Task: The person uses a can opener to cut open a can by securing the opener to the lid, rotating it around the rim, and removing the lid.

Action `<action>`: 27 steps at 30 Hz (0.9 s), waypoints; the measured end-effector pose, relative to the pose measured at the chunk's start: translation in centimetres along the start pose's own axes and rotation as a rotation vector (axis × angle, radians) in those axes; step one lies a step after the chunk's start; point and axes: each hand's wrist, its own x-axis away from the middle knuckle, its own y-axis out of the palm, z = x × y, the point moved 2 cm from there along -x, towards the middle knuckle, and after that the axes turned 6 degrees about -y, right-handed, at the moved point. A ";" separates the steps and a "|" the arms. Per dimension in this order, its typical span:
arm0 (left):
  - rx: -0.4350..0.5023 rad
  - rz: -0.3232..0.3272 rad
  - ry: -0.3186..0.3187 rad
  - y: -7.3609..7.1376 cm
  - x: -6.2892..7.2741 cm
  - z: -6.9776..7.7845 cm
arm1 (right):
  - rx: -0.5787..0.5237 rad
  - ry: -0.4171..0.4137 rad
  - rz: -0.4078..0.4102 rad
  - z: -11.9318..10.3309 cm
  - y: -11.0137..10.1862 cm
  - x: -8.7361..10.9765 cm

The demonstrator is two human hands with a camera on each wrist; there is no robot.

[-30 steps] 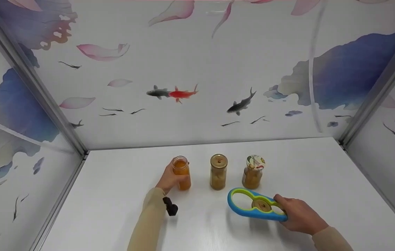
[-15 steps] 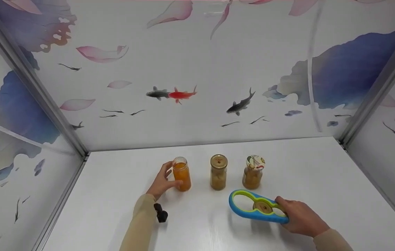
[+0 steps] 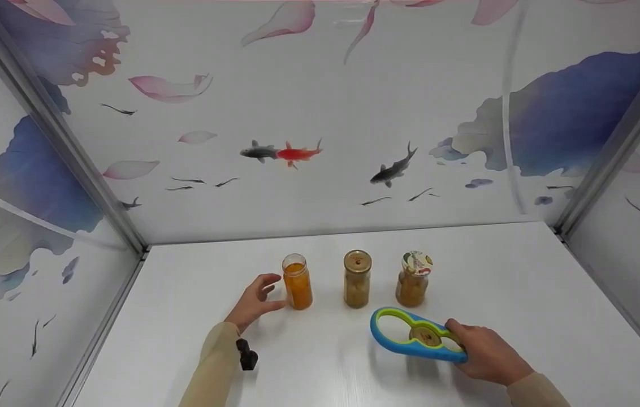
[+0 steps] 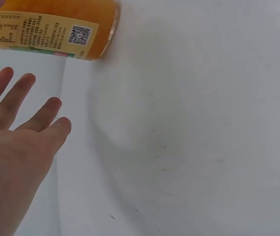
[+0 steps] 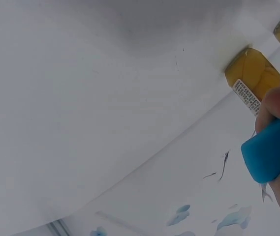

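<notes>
An uncapped glass jar of orange contents [image 3: 298,285] stands upright on the table, its label visible in the left wrist view. Just left of it is my left hand [image 3: 254,301], fingers spread and apart from the glass. My right hand [image 3: 488,351] grips the end of a blue and green jar opener [image 3: 419,334], held above the table. A gold lid [image 3: 425,336] sits within one of the opener's rings. In the right wrist view, the opener's blue end [image 5: 270,150] pokes out of the right hand.
A gold-lidded jar [image 3: 357,280] stands in the middle of the row, and a jar with a patterned lid [image 3: 414,280] to its right. The white table [image 3: 320,362] meets printed panels at the back and sides.
My left hand has let go of the open jar and drawn back to the left, its fingers spreading. The right hand and jar opener have hardly moved.
</notes>
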 end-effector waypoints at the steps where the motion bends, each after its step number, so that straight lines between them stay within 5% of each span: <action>1: -0.004 -0.008 0.002 -0.1 0.2 -0.1 | -0.002 0.009 -0.001 0.0 0.0 0.0; 10: -0.051 -0.073 -0.002 -0.3 1.6 -0.3 | -0.028 0.063 -0.020 -0.2 0.0 -0.3; 19: -0.063 -0.174 0.069 0.4 2.5 -0.2 | -0.020 0.000 -0.009 -0.3 0.0 -0.3; 27: -0.037 -0.243 0.042 1.8 2.8 -0.3 | -0.006 -0.076 0.014 -0.5 0.4 -0.3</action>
